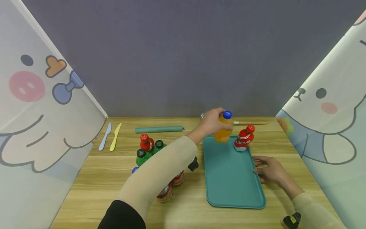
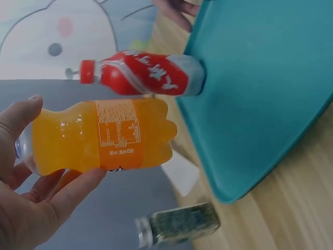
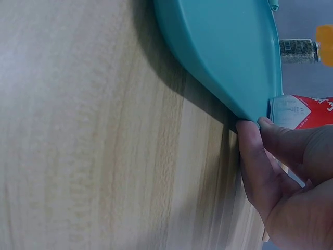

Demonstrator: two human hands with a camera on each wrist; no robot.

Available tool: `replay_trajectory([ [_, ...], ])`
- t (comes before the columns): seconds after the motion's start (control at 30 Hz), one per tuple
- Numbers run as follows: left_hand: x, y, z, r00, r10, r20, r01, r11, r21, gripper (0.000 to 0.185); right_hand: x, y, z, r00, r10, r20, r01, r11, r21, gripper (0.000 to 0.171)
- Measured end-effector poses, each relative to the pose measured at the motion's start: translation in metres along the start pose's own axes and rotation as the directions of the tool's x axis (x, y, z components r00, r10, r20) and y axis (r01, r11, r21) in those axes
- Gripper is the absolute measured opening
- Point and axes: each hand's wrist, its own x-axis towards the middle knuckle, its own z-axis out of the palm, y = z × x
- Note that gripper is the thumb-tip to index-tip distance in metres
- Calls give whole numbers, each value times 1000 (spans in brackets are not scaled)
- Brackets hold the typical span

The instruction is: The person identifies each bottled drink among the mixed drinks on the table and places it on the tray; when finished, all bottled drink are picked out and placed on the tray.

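The left hand (image 1: 213,122) grips an orange soda bottle (image 1: 223,129) near its blue cap, fingers curled round the upper part, and holds it upright over the far edge of a teal tray (image 1: 233,178). Just to its right, a red cola bottle (image 1: 244,138) stands at the tray's far right corner. The right hand (image 1: 268,170) pinches the tray's right rim between thumb and fingers, near the cola bottle. A glass spice jar (image 2: 182,225) stands beyond the tray, toward the far edge of the wooden desk (image 1: 85,190), where a slim wooden-handled utensil (image 1: 254,123) and a green cylinder (image 1: 159,129) also lie. A light blue knife (image 1: 105,137) and a yellow knife (image 1: 115,137) rest side by side at the desk's far left corner. Left of the tray, partly hidden by the left sleeve (image 1: 163,173), cluster a red-capped bottle (image 1: 147,142), two black-capped green bottles (image 1: 144,157) and red cans (image 1: 165,194).
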Motion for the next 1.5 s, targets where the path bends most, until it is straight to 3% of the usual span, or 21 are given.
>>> replay_trajectory([
  [0.17, 7, -4, 19, 1000, -11, -21, 12, 999, 43, 56, 0, -1, -1, 1000, 5, 1, -5, 1000, -1, 62],
  [0.47, 14, -15, 45, 994, -96, -43, 100, 991, 88, 57, 1, 0, 1, 1000, 13, 6, -13, 1000, 7, 63],
  [0.63, 15, -20, 56, 995, -87, -57, 93, 990, 109, 62, 2, 2, 1, 1000, 8, 5, -8, 1000, 10, 63],
  [0.83, 14, -23, 68, 993, -79, -82, 88, 990, 112, 55, 2, 4, 1, 1000, 6, 10, -6, 1000, 13, 62],
  [1.2, 9, -16, 80, 995, -100, -21, 102, 974, 202, 64, 0, 3, 1, 1000, 8, 1, -8, 1000, 4, 61],
  [1.5, 10, -15, 77, 996, -82, 27, 74, 971, 229, 70, -1, 3, 2, 1000, 6, -12, -6, 1000, 14, 62],
])
